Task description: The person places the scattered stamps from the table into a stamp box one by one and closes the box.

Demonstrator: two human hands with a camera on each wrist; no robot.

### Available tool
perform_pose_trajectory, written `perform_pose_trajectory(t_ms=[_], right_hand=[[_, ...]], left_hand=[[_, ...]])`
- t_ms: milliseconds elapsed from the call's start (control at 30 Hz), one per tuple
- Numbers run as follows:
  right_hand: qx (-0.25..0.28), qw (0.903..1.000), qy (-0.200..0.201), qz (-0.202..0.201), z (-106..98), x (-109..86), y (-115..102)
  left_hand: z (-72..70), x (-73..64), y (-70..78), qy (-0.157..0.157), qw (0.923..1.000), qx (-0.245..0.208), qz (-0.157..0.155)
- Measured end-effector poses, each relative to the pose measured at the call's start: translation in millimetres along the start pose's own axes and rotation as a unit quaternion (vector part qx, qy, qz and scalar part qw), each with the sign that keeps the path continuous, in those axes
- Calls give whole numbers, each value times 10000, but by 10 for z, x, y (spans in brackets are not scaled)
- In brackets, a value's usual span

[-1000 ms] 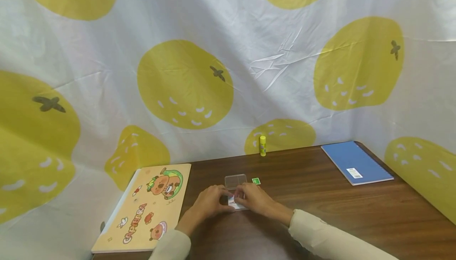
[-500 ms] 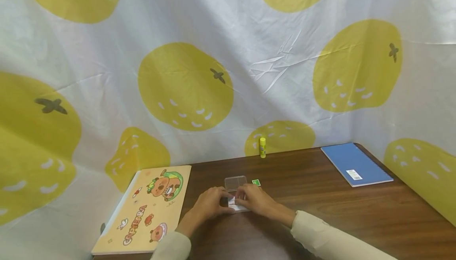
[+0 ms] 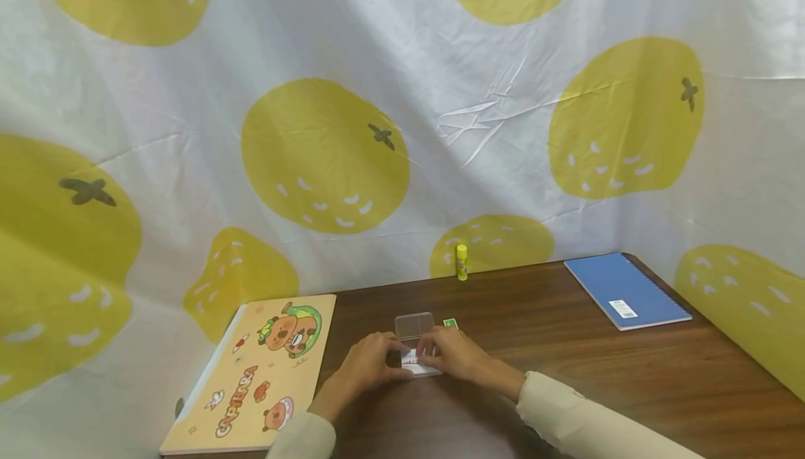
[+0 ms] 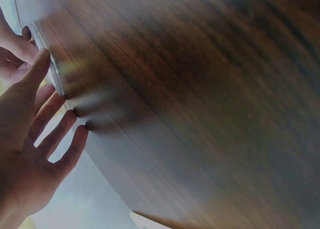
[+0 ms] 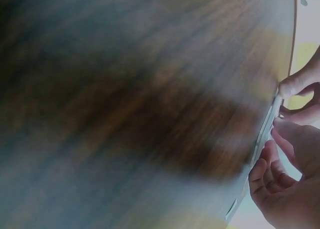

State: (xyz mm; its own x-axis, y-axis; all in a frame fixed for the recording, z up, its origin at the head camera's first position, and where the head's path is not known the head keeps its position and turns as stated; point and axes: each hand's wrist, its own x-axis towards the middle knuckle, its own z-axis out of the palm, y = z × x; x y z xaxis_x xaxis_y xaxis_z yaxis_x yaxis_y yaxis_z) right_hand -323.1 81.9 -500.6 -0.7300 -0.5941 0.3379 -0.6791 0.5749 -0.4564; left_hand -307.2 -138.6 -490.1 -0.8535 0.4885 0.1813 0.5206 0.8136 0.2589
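From the head view, a flat, clear plastic box (image 3: pixel 428 373) sits on the dark brown wood-grain worktop (image 3: pixel 516 319) between the person's hands, a white insert with red print (image 3: pixel 410 360) inside and a transparent rectangular lid (image 3: pixel 414 326) open at its far edge. The left hand (image 3: pixel 374 360) grips the box's left side between thumb and forefinger; the right hand (image 3: pixel 454 354) bends its fingertips down over the insert. A small green-and-white square (image 3: pixel 450 323) lies just beyond it; a knuckle could nudge that.

In the left wrist view, the thumb bears on the box's edge while the other fingers fan out. If that grip slackened, I'd expect the box to skid.

In the right wrist view, thumb and forefinger bunch at the box; I can't tell whether they pinch anything. Pressing unevenly might crease the insert.
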Motion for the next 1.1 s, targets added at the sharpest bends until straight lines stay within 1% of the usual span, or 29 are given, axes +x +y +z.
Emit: perform_pose_trajectory(t_ms=[467,700,1100], right_hand=[[24,9999,117,-61,-17,-8,-22],[29,10000,67,18,-13,-9,-14],[135,9998,18,127,-135,8,43]], left_hand=[[6,-10,-1,34,10000,-42,8],[2,-9,0,-13,10000,-30,-17],[24,-2,-21,-8,10000,-89,-4]])
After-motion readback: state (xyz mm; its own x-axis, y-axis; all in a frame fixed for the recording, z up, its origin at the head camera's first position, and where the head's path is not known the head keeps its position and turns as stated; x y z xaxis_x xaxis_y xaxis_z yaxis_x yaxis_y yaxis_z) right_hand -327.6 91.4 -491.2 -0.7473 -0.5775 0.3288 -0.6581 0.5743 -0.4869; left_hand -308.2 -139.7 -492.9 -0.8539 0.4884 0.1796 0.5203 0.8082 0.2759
